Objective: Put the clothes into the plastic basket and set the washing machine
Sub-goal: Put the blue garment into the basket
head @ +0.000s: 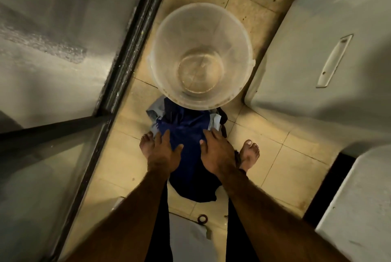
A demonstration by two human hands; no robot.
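Far edge of clothes pile [186,132] hidden behind plastic basket [169,39] near rim; near edge lost in shadow. Left hand [163,152] and right hand [215,149] lie on dark blue cloth just short of basket, fingers spread; fingertip grip unclear. Beige tiled floor [264,156] beneath basket; white appliance [306,39] right of it, dark-framed glass door [53,39] left.

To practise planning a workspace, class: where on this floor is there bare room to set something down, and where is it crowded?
Bare tiles lie between the right foot and the white machine, and beyond the bucket, itself empty. Crowded: the middle, where the left hand and right hand rest on the clothes pile by the bucket.
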